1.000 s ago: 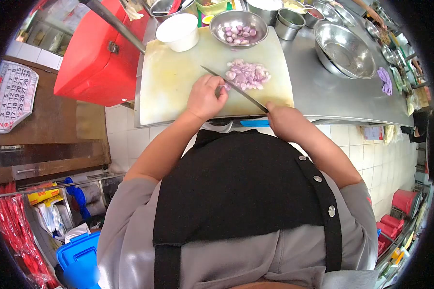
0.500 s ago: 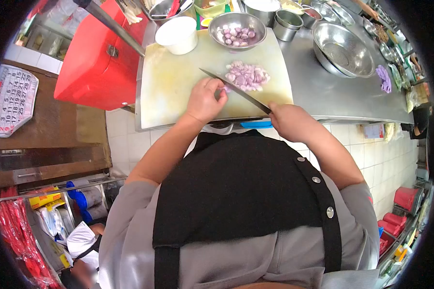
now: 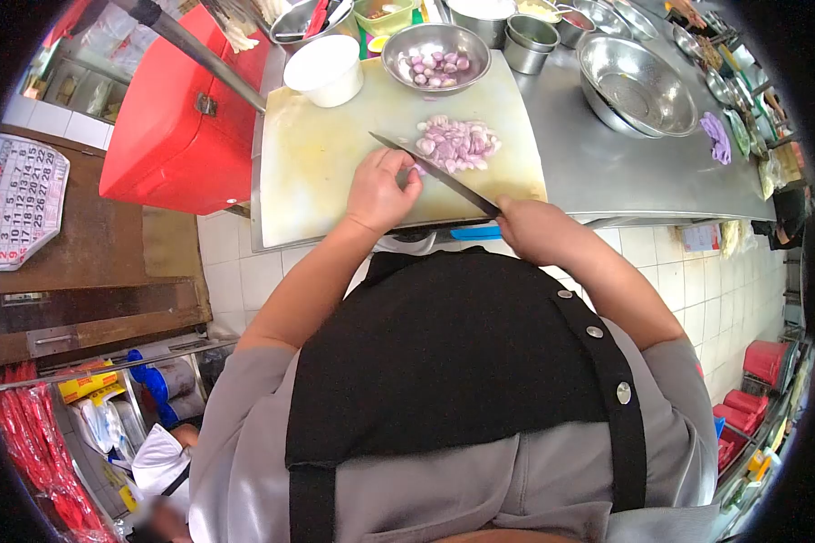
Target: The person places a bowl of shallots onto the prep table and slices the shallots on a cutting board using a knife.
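Note:
My right hand (image 3: 536,230) is wrapped round the handle of a kitchen knife (image 3: 457,185). Its long blade points away to the left, low over the cutting board (image 3: 312,172). My left hand (image 3: 379,192) has its fingers curled together against the near side of the blade. A bit of purple shallot shows at those fingertips, mostly hidden by the hand. Just beyond the blade lies a pile of sliced shallots (image 3: 460,143). Peeled whole shallots (image 3: 439,65) sit in a steel bowl (image 3: 396,68) at the board's far edge.
A white tub (image 3: 324,77) stands at the board's far left corner, beside a red cooler box (image 3: 167,127). Steel pots (image 3: 527,59) and a large steel basin (image 3: 598,106) are on the steel counter (image 3: 580,172). Another person's white sleeve (image 3: 160,460) appears at lower left.
The whole view has shifted slightly, so the board and bowls sit a little further left. Both hands and the knife keep nearly the same pose over the board.

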`<state>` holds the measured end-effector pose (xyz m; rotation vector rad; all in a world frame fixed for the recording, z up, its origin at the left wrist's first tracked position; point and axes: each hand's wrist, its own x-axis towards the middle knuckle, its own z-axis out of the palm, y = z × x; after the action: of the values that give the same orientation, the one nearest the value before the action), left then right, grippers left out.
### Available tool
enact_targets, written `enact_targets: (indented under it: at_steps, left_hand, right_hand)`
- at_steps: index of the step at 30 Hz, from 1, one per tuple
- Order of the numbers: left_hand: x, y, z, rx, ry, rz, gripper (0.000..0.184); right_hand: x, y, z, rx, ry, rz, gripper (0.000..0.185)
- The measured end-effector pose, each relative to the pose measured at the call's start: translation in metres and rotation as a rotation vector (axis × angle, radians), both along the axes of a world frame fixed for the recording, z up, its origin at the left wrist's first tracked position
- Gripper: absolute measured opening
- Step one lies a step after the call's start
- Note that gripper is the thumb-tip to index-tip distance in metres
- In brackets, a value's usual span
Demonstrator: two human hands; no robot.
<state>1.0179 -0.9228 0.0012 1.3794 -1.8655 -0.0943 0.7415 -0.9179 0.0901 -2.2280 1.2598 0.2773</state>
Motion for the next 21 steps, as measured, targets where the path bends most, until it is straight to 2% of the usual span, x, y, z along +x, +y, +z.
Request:
enact_targets:
  at_steps: [5, 8, 11, 16, 21]
  left_hand:
    - [-0.003, 0.000, 0.012, -0.097, -0.011, -0.031, 0.021]
    - [-0.002, 0.000, 0.010, -0.041, -0.018, -0.041, 0.023]
    - [-0.004, 0.005, 0.013, 0.154, 0.050, -0.002, 0.020]
    - [0.001, 0.000, 0.008, 0.079, -0.002, -0.104, 0.016]
    - [-0.001, 0.002, 0.015, 0.048, -0.031, -0.118, 0.014]
  right_hand:
    - [0.003, -0.007, -0.006, -0.014, -0.065, -0.001, 0.028]
    - [-0.008, -0.007, -0.007, 0.001, -0.066, -0.049, 0.029]
    - [-0.012, -0.007, -0.006, -0.007, -0.068, -0.046, 0.029]
    - [-0.013, -0.001, -0.019, -0.087, -0.090, -0.022, 0.026]
    - [-0.013, 0.000, 0.007, -0.087, 0.006, 0.014, 0.024]
